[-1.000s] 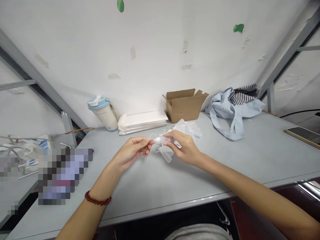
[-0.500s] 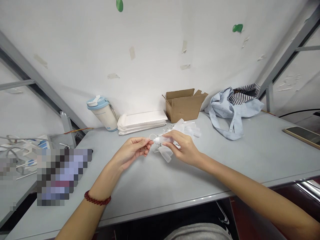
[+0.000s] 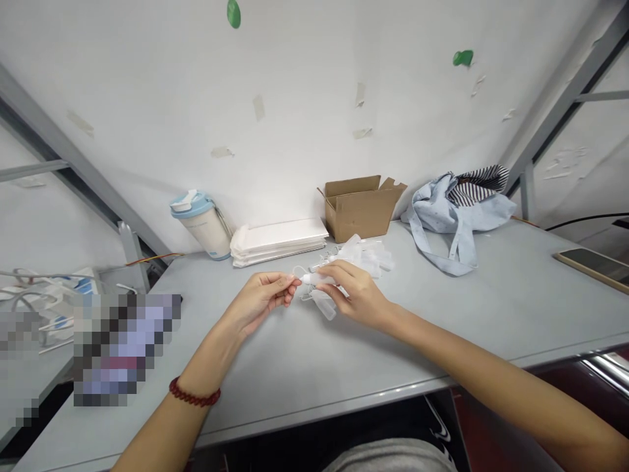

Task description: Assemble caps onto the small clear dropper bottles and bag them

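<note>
A small translucent squeeze bottle (image 3: 319,279) with a white neck lies level between my hands, just above the table. My right hand (image 3: 356,292) grips its body between thumb and fingers, hiding part of it. My left hand (image 3: 269,294) pinches the narrow tip at the bottle's left end; the fingertips cover that tip. A thin pale loop (image 3: 299,269) curves up from the neck. Under and in front of the right hand lies another translucent bottle (image 3: 324,305). Several similar bottles (image 3: 376,254) lie in a pile behind the right hand.
Behind the hands stand an open cardboard box (image 3: 363,213), a stack of white packets (image 3: 280,240) and a blue-lidded cup (image 3: 204,223). A light blue cloth bag (image 3: 445,219) and a phone (image 3: 597,265) lie on the grey table (image 3: 275,387) to the right. Cables are at far left.
My right hand has shifted slightly left with the bottle, bringing its neck closer to my left fingertips. Both hands keep their hold. The view has moved a little.
</note>
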Motion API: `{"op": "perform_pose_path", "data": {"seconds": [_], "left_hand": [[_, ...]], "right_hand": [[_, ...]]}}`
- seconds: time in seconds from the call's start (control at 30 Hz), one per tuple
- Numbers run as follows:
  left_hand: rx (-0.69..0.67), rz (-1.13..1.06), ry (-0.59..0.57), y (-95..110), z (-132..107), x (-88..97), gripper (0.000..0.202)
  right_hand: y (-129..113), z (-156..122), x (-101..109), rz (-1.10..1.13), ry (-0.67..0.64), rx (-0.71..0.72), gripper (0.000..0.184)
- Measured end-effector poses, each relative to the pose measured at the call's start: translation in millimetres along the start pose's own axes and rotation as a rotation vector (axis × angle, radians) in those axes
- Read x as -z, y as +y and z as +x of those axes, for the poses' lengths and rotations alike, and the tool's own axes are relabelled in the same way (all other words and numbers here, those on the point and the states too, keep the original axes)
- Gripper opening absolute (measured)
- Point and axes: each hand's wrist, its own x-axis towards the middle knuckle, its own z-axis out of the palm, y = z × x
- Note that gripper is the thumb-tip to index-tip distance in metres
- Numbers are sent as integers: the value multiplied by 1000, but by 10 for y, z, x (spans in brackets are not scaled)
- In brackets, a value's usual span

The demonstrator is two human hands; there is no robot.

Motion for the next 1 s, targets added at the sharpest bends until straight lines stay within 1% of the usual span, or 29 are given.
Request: {"op": "perform_pose_path", "data": {"seconds": [0.17, 0.33, 0.53, 0.63, 0.7, 0.87, 1.0], "left_hand": [[-27, 56, 29, -46, 16, -42, 23], [-64, 128, 53, -68, 17, -72, 25], [-68, 138, 41, -18, 6, -39, 30], [-86, 152, 66, 2, 13, -3, 32], [-93, 174, 75, 13, 16, 8, 30], [-137, 195, 64, 29, -12, -30, 24], [-171, 193, 67, 3, -45, -77, 22]], "right_hand": [[15, -39, -71, -49, 6, 22, 16], [27, -62, -101, -120, 15, 74, 17], [45, -24, -74, -42, 17, -23, 15], [58, -13, -66, -38, 21, -35, 15], [61, -15, -68, -32, 18, -34, 16], [35, -34, -80, -14, 26, -34, 17], [12, -58, -75, 1, 46, -55, 15]]}}
